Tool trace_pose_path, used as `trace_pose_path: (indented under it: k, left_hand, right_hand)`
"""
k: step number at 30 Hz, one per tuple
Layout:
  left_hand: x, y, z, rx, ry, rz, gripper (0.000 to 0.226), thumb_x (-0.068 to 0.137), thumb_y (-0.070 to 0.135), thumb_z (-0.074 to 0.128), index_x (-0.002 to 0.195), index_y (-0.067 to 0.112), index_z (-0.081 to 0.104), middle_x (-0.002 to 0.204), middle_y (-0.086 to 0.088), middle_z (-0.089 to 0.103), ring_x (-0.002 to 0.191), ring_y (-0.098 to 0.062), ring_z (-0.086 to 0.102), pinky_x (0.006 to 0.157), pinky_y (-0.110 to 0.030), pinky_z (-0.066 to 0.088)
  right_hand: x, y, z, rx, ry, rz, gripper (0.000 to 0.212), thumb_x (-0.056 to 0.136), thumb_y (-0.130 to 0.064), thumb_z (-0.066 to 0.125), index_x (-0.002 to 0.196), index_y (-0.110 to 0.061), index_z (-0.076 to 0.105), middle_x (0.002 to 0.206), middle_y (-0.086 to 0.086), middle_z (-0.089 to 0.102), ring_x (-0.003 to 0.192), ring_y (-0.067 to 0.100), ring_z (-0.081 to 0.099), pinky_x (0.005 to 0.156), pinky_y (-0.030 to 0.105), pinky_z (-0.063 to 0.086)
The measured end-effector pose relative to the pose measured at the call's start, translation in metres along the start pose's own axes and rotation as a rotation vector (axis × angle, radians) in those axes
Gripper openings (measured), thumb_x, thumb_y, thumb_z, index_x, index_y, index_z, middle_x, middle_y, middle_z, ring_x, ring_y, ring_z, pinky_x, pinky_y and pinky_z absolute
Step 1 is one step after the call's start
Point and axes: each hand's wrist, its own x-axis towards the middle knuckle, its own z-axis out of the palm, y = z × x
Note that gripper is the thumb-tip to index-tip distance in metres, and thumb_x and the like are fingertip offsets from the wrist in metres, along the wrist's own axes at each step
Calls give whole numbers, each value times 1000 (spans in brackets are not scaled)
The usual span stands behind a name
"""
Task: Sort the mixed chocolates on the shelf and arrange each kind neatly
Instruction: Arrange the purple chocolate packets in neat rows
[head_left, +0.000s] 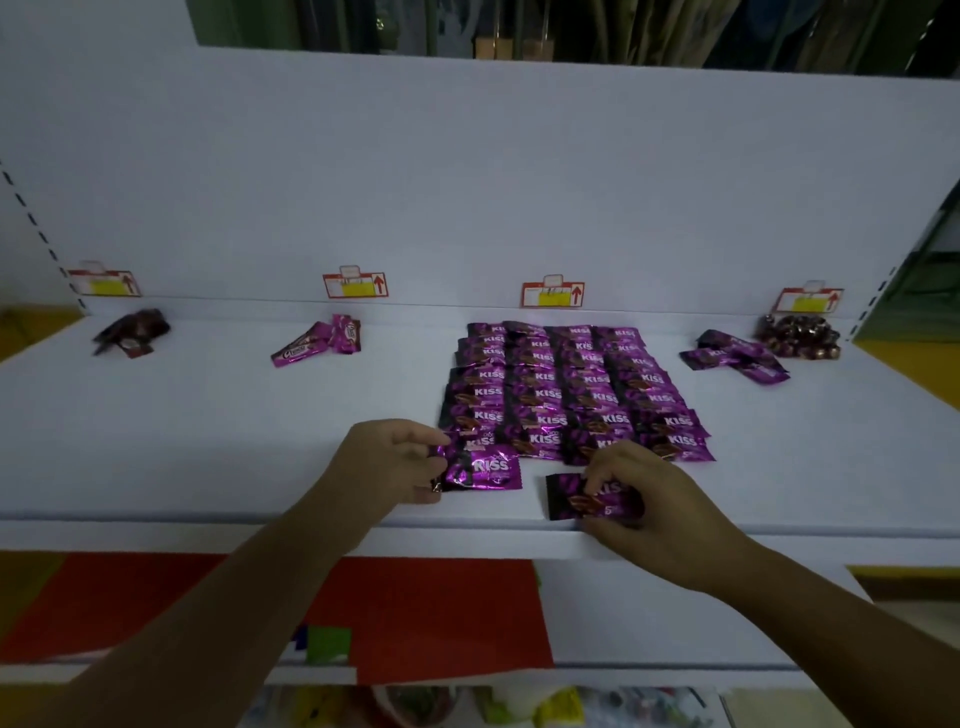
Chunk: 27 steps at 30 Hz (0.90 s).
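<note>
Seen from the head view, the Kiss rows (566, 389) lie tidy in the middle of the shelf (208, 441). The left hand (395, 457) pinches one purple packet (485, 470) and the right hand (654, 499) pinches a dark packet (587, 501) near the front edge. I'd say the loose packets (735, 356) far right and the small heap (317, 343) on the left remain unsorted.

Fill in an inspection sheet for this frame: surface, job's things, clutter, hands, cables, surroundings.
Surface: white shelf, four price tags at back.
Job's things: KISS packets in overlapping rows at centre; dark pile far left; purple pile left of centre; purple packets and brown sweets far right.
Clutter: nothing seen.
Hands: left hand pinches one loose packet; right hand grips a second packet.
Cables: nothing seen.
Surroundings: red sheet on lower shelf.
</note>
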Motion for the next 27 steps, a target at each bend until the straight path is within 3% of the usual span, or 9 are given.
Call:
trace_pose_path:
  k: [3, 7, 9, 12, 14, 17, 19, 23, 27]
  left_hand:
    - [1, -4, 4, 55, 7, 42, 26, 74, -17, 62, 76, 8, 67, 61, 0, 70, 64, -18, 68, 56, -27, 58]
    - [4, -15, -1, 506, 116, 466, 15, 68, 7, 78, 70, 19, 70, 64, 20, 67, 73, -4, 66, 68, -9, 50]
    - [3, -25, -3, 625, 86, 604, 5, 70, 17, 72, 69, 12, 71, 70, 25, 64, 81, 10, 62, 76, -4, 46]
    - [2, -38, -5, 749, 28, 648, 22, 73, 27, 57, 69, 11, 70, 84, 16, 69, 83, 2, 64, 77, -23, 54]
    - [2, -40, -9, 891, 69, 606, 14, 74, 15, 59, 71, 8, 71, 89, -2, 72, 84, -10, 65, 80, -36, 56]
    - [-2, -37, -9, 970, 118, 601, 27, 69, 2, 50, 83, 9, 73, 99, -7, 71, 96, -9, 59, 92, -45, 48]
    - [-7, -37, -6, 1037, 129, 693, 36, 64, 1, 50, 91, 11, 72, 101, -7, 69, 100, -8, 50, 91, -40, 44]
    - [-22, -37, 7, 1103, -12, 771, 36, 81, 21, 43, 107, 16, 68, 106, 0, 60, 102, -5, 45, 84, -17, 44]
    - [-22, -43, 10, 1145, -100, 796, 35, 86, 30, 45, 112, 18, 66, 107, 4, 59, 100, -5, 47, 85, -16, 37]
  right_hand:
    - [0, 3, -2, 47, 14, 1, 22, 69, -23, 73, 87, -28, 60, 97, -13, 57, 91, 4, 56, 78, 14, 45]
    - [3, 8, -2, 80, 33, 14, 27, 68, -28, 76, 88, -30, 58, 96, -14, 59, 90, 5, 57, 77, 22, 48]
    - [3, 10, -1, 87, 31, 8, 28, 68, -39, 75, 88, -28, 59, 95, -14, 60, 90, 5, 58, 77, 21, 49]
    - [2, 10, 0, 92, 28, 1, 36, 66, -51, 68, 88, -23, 63, 97, -15, 62, 92, 2, 58, 79, 17, 49]
    - [1, 10, 0, 79, 22, -4, 37, 67, -52, 66, 89, -22, 65, 98, -15, 62, 93, 1, 58, 80, 15, 48]
    - [0, 10, 1, 26, -1, -15, 34, 71, -48, 64, 94, -23, 68, 101, -15, 62, 94, -1, 57, 82, 14, 48]
    - [0, 10, 3, -35, -8, -17, 33, 72, -42, 65, 99, -23, 70, 104, -17, 60, 97, -2, 55, 85, 13, 45]
    - [1, 7, 2, -97, -38, -21, 32, 73, -37, 64, 100, -24, 72, 103, -16, 63, 98, -5, 49, 85, 7, 34]
    - [2, 5, -3, -106, -60, 11, 30, 74, -33, 70, 102, -24, 71, 108, -11, 62, 98, 2, 54, 85, 9, 38]
